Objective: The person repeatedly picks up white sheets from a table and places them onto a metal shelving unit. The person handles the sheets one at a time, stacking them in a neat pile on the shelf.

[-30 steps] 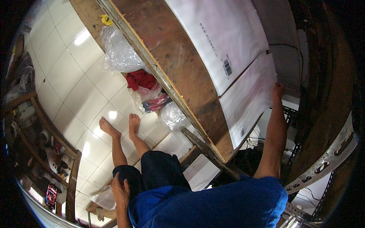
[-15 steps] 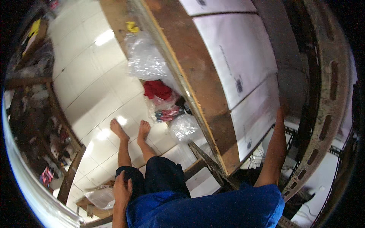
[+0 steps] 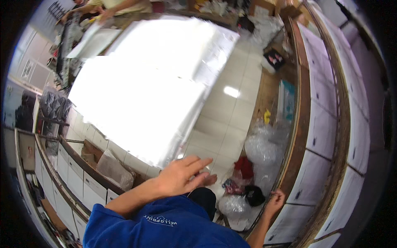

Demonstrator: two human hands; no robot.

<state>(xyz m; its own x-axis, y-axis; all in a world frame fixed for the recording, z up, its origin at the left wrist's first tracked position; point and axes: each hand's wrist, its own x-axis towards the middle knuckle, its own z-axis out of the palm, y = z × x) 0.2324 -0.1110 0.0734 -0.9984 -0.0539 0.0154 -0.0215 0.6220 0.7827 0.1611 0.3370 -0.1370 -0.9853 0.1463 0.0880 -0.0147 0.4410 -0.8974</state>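
Observation:
My left hand (image 3: 182,175) is raised in front of my body, fingers stretched out and holding nothing. It hovers near the close corner of a wide table (image 3: 231,38) covered by glaring white sheets (image 3: 144,91). Low on the right, my right hand (image 3: 276,200) is beside the wooden edge of a shelf (image 3: 298,144). Its fingers are loosely bent and nothing shows in them; whether they touch the edge I cannot tell. White boxes (image 3: 316,132) stand in a row on that shelf, just beyond this hand.
Clear plastic bags (image 3: 264,146), a red cloth (image 3: 243,168) and a black bundle (image 3: 254,195) lie along the right shelf's foot. A co-worker's arm (image 3: 120,7) reaches over the far end of the table. More white boxes (image 3: 94,188) fill a shelf at left.
My view has swung up toward the table and co-worker. My left hand has risen from my thigh to in front of me. My right hand has come back from beside the boxes to the shelf edge.

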